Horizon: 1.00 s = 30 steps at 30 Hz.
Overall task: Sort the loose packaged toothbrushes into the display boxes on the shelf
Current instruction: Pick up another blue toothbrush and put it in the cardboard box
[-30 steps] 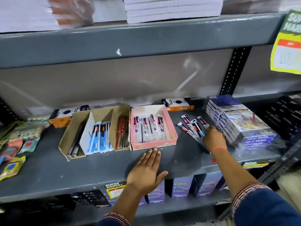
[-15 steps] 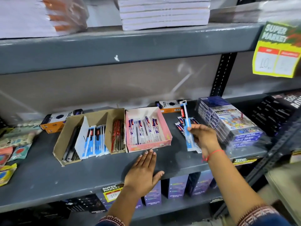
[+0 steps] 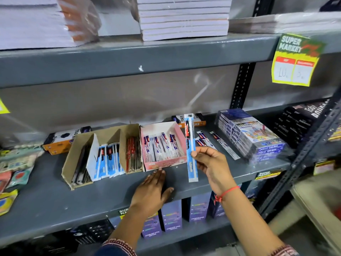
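Observation:
My right hand [image 3: 212,163] pinches a blue packaged toothbrush [image 3: 191,145] upright above the shelf, just right of the pink display box [image 3: 181,140], which holds several white-and-blue packs. My left hand [image 3: 153,189] lies flat and open on the grey shelf [image 3: 55,200], fingertips touching the pink box's front edge. A brown cardboard box [image 3: 73,154] to the left has three compartments: dark packs, blue packs, red packs. Several loose toothbrush packs [image 3: 217,143] lie on the shelf behind my right hand.
A shrink-wrapped stack of colourful boxes [image 3: 252,133] stands to the right of the loose packs. Orange-and-white cartons [image 3: 62,139] lie behind the boxes. Small packets [image 3: 16,169] crowd the shelf's left end. A yellow price tag [image 3: 295,61] hangs from the upper shelf.
My right hand picked a blue toothbrush pack out of the loose pile and lifted it upright, moving left toward the pink box. My left hand stayed flat on the shelf.

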{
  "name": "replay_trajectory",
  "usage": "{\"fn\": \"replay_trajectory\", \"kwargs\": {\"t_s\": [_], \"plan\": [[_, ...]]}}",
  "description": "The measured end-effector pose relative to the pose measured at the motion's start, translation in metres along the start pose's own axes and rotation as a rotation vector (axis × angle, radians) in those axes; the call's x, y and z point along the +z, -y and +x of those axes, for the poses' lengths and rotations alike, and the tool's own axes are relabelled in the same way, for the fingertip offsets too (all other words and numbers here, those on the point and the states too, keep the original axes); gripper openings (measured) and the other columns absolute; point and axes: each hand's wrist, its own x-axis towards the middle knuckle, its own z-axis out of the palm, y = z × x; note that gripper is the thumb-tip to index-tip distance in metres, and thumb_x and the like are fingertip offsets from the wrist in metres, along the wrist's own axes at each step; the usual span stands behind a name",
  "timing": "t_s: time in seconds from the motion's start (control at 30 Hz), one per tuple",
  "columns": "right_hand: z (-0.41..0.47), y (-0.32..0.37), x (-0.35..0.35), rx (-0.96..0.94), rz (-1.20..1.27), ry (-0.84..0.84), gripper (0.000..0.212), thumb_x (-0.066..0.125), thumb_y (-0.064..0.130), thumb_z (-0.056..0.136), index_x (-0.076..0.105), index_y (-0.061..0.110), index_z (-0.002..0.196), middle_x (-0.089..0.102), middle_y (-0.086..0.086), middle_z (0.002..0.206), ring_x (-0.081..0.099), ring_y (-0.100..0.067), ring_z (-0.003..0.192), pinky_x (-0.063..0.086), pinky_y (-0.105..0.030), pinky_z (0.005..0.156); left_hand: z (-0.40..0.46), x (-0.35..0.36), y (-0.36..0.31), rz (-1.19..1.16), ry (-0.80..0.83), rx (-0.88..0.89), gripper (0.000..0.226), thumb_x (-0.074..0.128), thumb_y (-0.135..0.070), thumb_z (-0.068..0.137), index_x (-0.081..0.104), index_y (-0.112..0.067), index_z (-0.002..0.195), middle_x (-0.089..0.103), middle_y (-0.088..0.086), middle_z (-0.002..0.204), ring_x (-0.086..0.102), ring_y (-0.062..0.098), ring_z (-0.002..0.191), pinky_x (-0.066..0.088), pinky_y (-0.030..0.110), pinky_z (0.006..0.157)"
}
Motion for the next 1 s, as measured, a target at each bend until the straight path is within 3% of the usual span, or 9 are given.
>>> {"fn": "replay_trajectory", "kwargs": {"t_s": [0.13, 0.27, 0.37, 0.5, 0.63, 0.8, 0.83, 0.93, 1.0], "plan": [[-0.001, -0.003, 0.004, 0.011, -0.004, -0.017, 0.023, 0.060, -0.008, 0.081, 0.064, 0.012, 0.070, 0.066, 0.005, 0.057, 0.053, -0.012, 0.062, 0.041, -0.021, 0.061, 0.000, 0.005, 0.003, -0.003, -0.011, -0.007, 0.109, -0.028, -0.073, 0.062, 0.012, -0.014, 0.146, 0.013, 0.003, 0.155, 0.011, 0.015, 0.141, 0.002, 0.025, 0.112], [0.001, -0.005, 0.005, 0.020, -0.012, -0.012, 0.022, 0.060, -0.007, 0.082, 0.063, 0.013, 0.072, 0.067, 0.003, 0.061, 0.055, -0.011, 0.063, 0.043, -0.019, 0.062, 0.000, 0.008, 0.005, -0.003, -0.014, -0.004, 0.107, -0.028, -0.072, 0.063, 0.010, -0.015, 0.146, 0.012, 0.002, 0.155, 0.010, 0.015, 0.141, 0.001, 0.025, 0.110], [0.001, -0.006, 0.006, 0.026, -0.009, -0.012, 0.021, 0.060, -0.007, 0.082, 0.064, 0.012, 0.074, 0.065, -0.003, 0.069, 0.055, -0.012, 0.065, 0.042, -0.021, 0.063, 0.000, 0.007, 0.004, 0.004, -0.015, -0.009, 0.099, -0.021, -0.070, 0.070, 0.009, -0.015, 0.146, 0.011, 0.002, 0.155, 0.010, 0.015, 0.141, 0.000, 0.024, 0.110], [0.004, -0.008, 0.006, 0.032, -0.004, -0.011, 0.022, 0.060, -0.008, 0.082, 0.065, 0.011, 0.073, 0.068, 0.004, 0.060, 0.056, -0.014, 0.065, 0.044, -0.022, 0.064, 0.001, 0.008, 0.004, 0.017, -0.003, -0.015, 0.074, 0.006, -0.062, 0.089, 0.008, -0.015, 0.146, 0.010, 0.002, 0.155, 0.009, 0.014, 0.141, 0.002, 0.025, 0.111], [0.005, -0.008, 0.007, 0.037, -0.015, -0.008, 0.022, 0.060, -0.007, 0.082, 0.065, 0.012, 0.072, 0.069, 0.007, 0.057, 0.057, -0.014, 0.065, 0.045, -0.022, 0.064, 0.001, 0.010, 0.004, 0.029, -0.021, -0.001, 0.094, -0.016, -0.066, 0.072, 0.009, -0.014, 0.145, 0.012, 0.003, 0.155, 0.009, 0.014, 0.141, 0.001, 0.025, 0.111], [0.003, -0.006, 0.007, 0.041, -0.030, 0.009, 0.021, 0.059, -0.007, 0.083, 0.065, 0.011, 0.074, 0.064, -0.005, 0.071, 0.054, -0.014, 0.064, 0.043, -0.022, 0.063, 0.000, 0.011, 0.005, 0.045, -0.036, 0.011, 0.103, -0.028, -0.069, 0.067, 0.010, -0.014, 0.145, 0.012, 0.003, 0.155, 0.013, 0.015, 0.140, 0.004, 0.026, 0.112], [0.003, -0.006, 0.007, 0.042, -0.037, 0.015, 0.020, 0.059, -0.007, 0.083, 0.064, 0.011, 0.074, 0.063, -0.006, 0.072, 0.053, -0.014, 0.065, 0.043, -0.022, 0.063, 0.000, 0.011, 0.005, 0.044, -0.033, 0.008, 0.100, -0.025, -0.069, 0.070, 0.010, -0.014, 0.145, 0.011, 0.003, 0.155, 0.013, 0.015, 0.140, 0.004, 0.026, 0.112], [0.004, -0.007, 0.010, 0.057, -0.046, 0.054, 0.020, 0.059, -0.007, 0.083, 0.064, 0.011, 0.075, 0.064, -0.006, 0.074, 0.054, -0.014, 0.065, 0.044, -0.023, 0.064, -0.001, 0.008, 0.003, 0.027, -0.010, -0.028, 0.070, 0.009, -0.059, 0.092, 0.011, -0.014, 0.145, 0.012, 0.003, 0.155, 0.013, 0.016, 0.140, 0.006, 0.027, 0.113], [0.006, -0.009, 0.012, 0.071, -0.056, 0.073, 0.022, 0.059, -0.007, 0.083, 0.064, 0.012, 0.074, 0.065, -0.004, 0.073, 0.057, -0.013, 0.063, 0.045, -0.021, 0.062, -0.004, 0.005, 0.003, 0.019, -0.003, -0.053, 0.064, 0.019, -0.053, 0.095, 0.013, -0.014, 0.145, 0.015, 0.004, 0.155, 0.014, 0.016, 0.140, 0.007, 0.027, 0.113]]}}
